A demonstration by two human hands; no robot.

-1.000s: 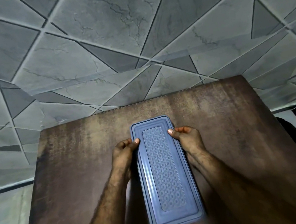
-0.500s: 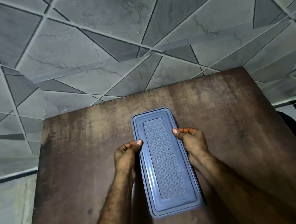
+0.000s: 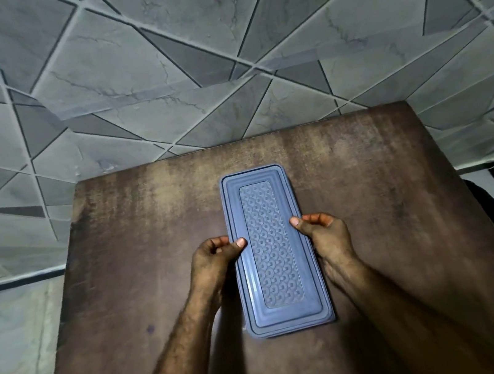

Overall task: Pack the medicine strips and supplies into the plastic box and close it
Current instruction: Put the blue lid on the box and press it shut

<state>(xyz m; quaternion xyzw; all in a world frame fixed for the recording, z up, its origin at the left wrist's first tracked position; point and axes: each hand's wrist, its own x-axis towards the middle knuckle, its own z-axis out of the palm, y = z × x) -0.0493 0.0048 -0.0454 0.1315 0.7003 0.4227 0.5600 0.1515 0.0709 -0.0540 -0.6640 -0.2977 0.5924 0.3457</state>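
left hand (image 3: 215, 258) 9 o'clock, right hand (image 3: 324, 232) 3 o'clock, both gripping box (image 3: 273, 247) | risk: lid half-seated, uneven thumb pressure pops a corner

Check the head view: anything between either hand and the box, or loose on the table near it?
Nothing visible. The left hand and right hand already grip the long sides of the box, thumbs on its lid. The table around it shows no strips or other items.
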